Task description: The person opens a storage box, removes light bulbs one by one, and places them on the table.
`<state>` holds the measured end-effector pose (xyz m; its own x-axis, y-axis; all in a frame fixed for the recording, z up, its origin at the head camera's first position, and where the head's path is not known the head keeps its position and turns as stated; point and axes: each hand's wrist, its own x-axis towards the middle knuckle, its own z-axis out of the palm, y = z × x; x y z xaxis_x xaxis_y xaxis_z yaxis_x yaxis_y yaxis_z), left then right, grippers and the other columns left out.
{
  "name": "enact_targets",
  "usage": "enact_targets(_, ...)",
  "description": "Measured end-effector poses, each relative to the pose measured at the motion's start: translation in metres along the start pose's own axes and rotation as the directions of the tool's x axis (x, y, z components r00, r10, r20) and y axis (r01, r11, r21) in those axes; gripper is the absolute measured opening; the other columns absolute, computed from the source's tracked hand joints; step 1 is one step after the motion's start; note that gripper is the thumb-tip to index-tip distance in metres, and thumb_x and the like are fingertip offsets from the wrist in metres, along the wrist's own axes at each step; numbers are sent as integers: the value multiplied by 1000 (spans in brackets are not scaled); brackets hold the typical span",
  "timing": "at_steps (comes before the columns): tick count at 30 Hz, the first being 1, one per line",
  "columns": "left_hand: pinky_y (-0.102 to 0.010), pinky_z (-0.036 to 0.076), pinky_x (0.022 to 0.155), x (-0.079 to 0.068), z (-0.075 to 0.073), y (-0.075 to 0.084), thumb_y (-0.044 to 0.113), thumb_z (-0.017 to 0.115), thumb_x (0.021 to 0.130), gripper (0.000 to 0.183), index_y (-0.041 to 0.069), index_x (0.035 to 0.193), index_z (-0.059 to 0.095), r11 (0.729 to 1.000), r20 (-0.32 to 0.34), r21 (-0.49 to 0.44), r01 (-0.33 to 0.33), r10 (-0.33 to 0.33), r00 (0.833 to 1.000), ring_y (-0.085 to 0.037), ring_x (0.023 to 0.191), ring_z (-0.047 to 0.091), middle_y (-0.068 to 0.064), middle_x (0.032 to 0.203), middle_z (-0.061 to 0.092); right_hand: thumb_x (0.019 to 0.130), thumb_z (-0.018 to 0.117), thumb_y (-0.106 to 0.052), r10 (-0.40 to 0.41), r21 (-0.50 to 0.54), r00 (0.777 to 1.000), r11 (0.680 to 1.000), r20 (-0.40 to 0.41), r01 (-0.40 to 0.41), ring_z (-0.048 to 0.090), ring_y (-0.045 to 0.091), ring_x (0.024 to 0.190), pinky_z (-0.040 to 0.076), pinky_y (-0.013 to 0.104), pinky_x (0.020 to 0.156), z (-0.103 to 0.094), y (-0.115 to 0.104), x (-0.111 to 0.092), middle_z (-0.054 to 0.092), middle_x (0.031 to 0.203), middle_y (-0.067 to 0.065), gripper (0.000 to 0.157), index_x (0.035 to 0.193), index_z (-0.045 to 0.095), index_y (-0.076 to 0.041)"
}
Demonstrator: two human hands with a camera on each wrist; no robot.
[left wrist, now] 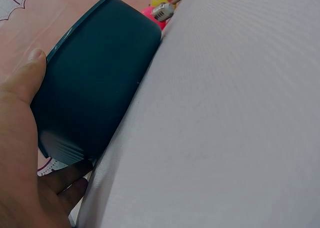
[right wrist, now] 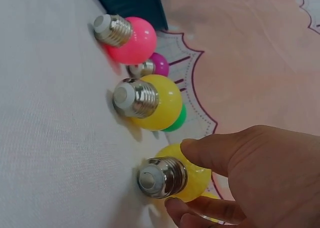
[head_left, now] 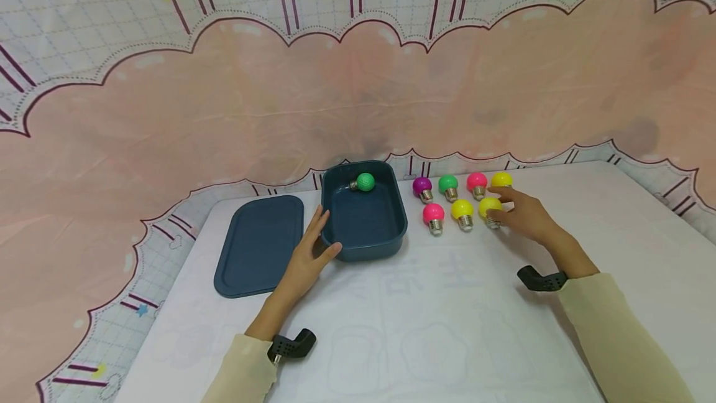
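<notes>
A deep dark-blue plastic box stands on the white table, with one green light bulb lying inside near its far side. My left hand rests against the box's left side, fingers extended and thumb at the near corner; in the left wrist view the thumb touches the rim. To the right of the box, my right hand has thumb and fingers around the yellow bulb at the near row's right end. That bulb's metal screw base points toward the right wrist camera.
Left of the box lies its flat dark-blue lid. Beside the held bulb in the near row are a yellow bulb and a pink bulb. Behind them stand purple, green, pink and yellow bulbs.
</notes>
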<state>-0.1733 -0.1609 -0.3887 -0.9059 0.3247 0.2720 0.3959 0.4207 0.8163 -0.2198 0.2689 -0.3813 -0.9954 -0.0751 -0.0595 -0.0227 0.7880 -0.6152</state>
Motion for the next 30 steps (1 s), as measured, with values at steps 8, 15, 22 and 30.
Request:
enact_targets(8, -49, 20, 112, 0, 0, 0, 15, 59, 96, 68, 8, 153, 22, 1000, -2, 1, 3, -3, 1000, -26, 144, 9, -11, 159, 7, 95, 60, -30, 5, -25, 1000, 1000, -27, -5, 50, 47, 110, 51, 51, 82, -3, -4, 0, 43, 134, 31, 63, 146, 35, -3)
enact_targets(15, -51, 18, 112, 0, 0, 0, 16, 58, 96, 68, 10, 153, 22, 1000, -4, 16, 18, -18, 1000, -26, 144, 9, -7, 159, 7, 95, 60, -26, -57, -37, 995, 998, -77, 54, 52, 48, 109, 52, 53, 80, -4, -16, 1, 46, 133, 31, 60, 145, 37, -3)
enact_targets(22, -49, 20, 112, -1, 1, -1, 15, 58, 96, 68, 9, 153, 21, 1000, 8, 5, 17, -17, 1000, -26, 144, 9, -8, 159, 6, 95, 59, -26, -153, -5, 983, 988, -97, 153, 55, 42, 104, 53, 49, 77, 0, -38, 5, 49, 133, 26, 58, 146, 38, -7)
enact_targets(30, -50, 19, 112, 1, 0, 1, 17, 58, 97, 68, 10, 153, 21, 1000, 3, 14, 19, -20, 1000, -26, 144, 9, -8, 160, 6, 94, 61, -22, -202, 30, 976, 978, -77, 205, 55, 39, 106, 51, 49, 84, 7, -75, 21, 49, 134, 24, 58, 146, 38, -10)
